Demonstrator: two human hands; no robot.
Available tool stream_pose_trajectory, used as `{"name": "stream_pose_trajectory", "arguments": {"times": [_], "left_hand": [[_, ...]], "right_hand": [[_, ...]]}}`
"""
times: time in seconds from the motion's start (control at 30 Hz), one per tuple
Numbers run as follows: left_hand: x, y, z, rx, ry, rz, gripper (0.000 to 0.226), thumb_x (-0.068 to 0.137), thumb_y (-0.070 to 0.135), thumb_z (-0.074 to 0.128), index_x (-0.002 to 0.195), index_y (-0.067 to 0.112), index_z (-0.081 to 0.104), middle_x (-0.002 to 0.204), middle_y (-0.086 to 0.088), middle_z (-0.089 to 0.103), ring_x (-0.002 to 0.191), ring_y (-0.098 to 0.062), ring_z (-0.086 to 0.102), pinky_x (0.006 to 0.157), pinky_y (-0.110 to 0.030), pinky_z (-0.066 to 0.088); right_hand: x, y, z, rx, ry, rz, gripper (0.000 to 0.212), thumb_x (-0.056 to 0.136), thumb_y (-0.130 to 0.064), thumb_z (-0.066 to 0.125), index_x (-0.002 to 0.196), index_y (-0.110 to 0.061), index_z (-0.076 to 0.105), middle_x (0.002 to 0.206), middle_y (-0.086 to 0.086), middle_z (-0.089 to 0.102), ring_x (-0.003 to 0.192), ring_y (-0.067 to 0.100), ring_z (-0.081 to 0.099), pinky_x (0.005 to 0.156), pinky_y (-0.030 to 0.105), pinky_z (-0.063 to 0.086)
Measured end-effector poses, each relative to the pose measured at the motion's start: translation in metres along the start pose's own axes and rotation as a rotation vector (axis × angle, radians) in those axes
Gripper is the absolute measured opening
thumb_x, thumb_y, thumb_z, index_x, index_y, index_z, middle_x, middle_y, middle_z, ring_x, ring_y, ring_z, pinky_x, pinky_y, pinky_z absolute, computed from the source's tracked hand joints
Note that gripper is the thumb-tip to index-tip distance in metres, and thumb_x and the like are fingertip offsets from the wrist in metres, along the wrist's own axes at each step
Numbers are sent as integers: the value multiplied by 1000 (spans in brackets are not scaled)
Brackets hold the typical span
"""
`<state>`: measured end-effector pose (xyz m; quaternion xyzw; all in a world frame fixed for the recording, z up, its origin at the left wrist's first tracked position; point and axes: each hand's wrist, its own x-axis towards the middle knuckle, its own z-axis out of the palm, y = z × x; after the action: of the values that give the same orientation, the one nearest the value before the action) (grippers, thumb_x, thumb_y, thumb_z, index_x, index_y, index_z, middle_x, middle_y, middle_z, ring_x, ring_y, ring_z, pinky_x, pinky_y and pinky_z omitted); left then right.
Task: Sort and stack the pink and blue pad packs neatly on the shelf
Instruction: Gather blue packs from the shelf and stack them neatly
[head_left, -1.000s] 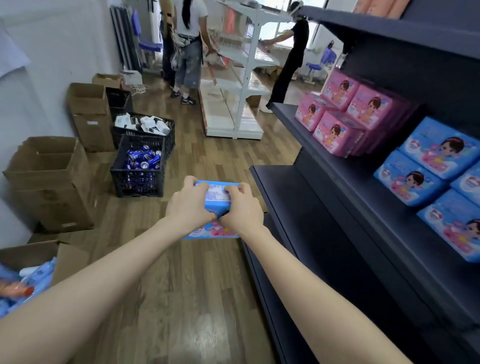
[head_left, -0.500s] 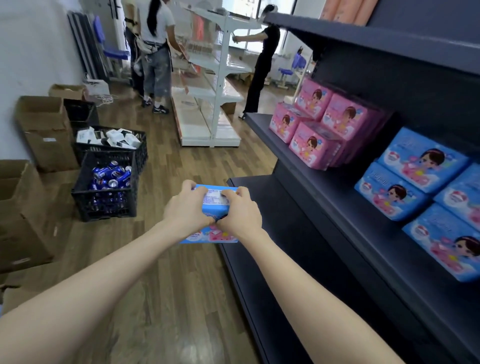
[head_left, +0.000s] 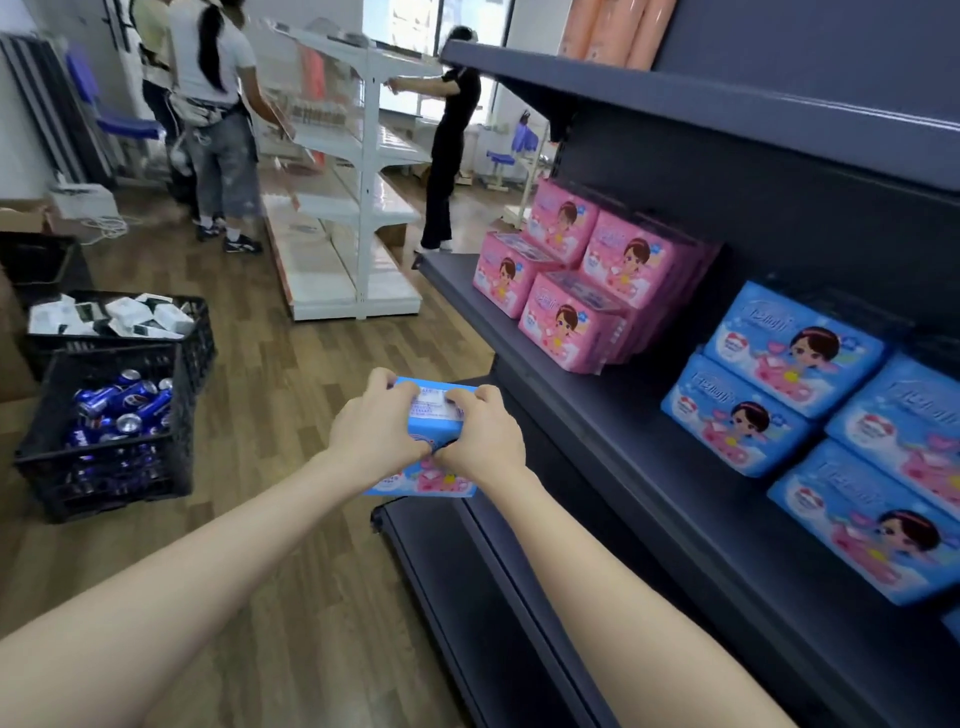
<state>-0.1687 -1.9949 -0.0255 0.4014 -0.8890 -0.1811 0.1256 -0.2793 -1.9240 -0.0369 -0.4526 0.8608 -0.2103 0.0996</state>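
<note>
Two hands grip one blue pad pack (head_left: 422, 480), which is in the air just left of the dark shelf (head_left: 571, 415). The left hand (head_left: 374, 423) curls over its left end and the right hand (head_left: 485, 439) over its right. Further right on the shelf sit the pink packs (head_left: 582, 283), then the blue stack (head_left: 779, 382). The likely risk is that a hasty shove knocks those soft blue packs askew or off the front edge.

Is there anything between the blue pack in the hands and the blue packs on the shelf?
Nothing visible blocks the held pack. The shelf front is open, with bare board before the blue stack; the pink packs sit farther along.
</note>
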Motion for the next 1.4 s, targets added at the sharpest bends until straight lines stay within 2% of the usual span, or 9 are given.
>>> {"name": "stream_pose_trajectory", "arguments": {"times": [0.1,0.37,0.73,1.27,1.4], "left_hand": [[14,3,3,-4,-21,29,56,77,37,67,125,17,48,130,0,35,93,-29,58,73,-31,45],[52,6,7,6,-118,175,60,77,38,69,128,17,46,133,-1,33,96,-27,59,77,-32,47],[83,5,8,8,-231,411,60,78,36,68,129,17,44,135,-1,32,98,-26,58,80,-32,46],[58,55,22,-85,-377,731,60,76,33,68,129,17,45,135,0,32,80,-23,52,72,-29,44],[48,70,19,-95,-392,799,62,75,35,70,129,17,45,135,0,33,89,-27,59,75,-31,46]], "right_hand": [[9,5,-1,-7,14,33,69,76,-25,70,138,-25,40,130,0,34,104,30,52,79,33,45],[26,11,-1,-10,64,189,68,75,-25,71,136,-24,41,127,1,35,101,30,53,75,31,43],[27,6,5,-12,165,439,72,74,-30,73,138,-25,39,129,1,34,103,29,52,82,34,47],[-40,21,-20,-61,337,768,70,74,-27,74,135,-26,40,128,1,34,102,31,52,73,32,45],[-58,21,-29,-61,381,839,70,75,-25,72,137,-26,38,130,1,33,104,30,51,72,31,43]]}}
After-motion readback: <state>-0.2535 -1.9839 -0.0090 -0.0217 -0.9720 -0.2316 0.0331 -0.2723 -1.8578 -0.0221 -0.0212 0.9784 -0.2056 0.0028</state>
